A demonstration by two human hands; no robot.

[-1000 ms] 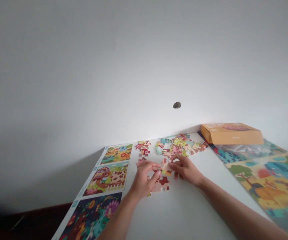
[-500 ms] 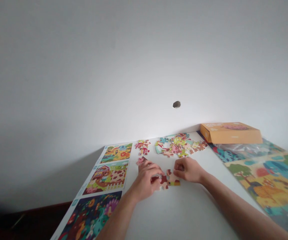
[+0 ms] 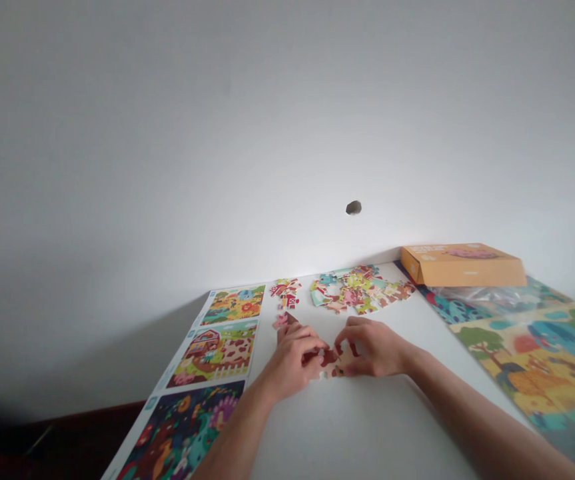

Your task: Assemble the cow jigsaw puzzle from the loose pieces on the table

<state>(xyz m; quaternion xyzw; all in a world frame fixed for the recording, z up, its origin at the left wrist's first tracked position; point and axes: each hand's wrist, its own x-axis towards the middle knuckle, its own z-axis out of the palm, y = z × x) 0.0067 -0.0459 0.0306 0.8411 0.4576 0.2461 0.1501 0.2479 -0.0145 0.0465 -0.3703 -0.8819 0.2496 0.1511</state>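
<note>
My left hand rests on the white table with its fingers curled over a brown-red jigsaw piece, thumb and fingertips at the piece's left side. Just right of it, my right hand grips a cream and brown jigsaw piece between thumb and fingers. The two pieces lie side by side, edges close together; fingers cover the joint, so I cannot tell whether they interlock. Beyond my left hand, a few red and pink barn pieces form a strip.
Loose jigsaw pieces are heaped near the wall. A picture sheet with farm and animal scenes lies on the left. At right, a yellow box and clear plastic bag sit on a colourful assembled picture.
My right hand has shifted slightly left and opened its pinch into a wider grip across the right-hand piece. My left hand stays in place.
</note>
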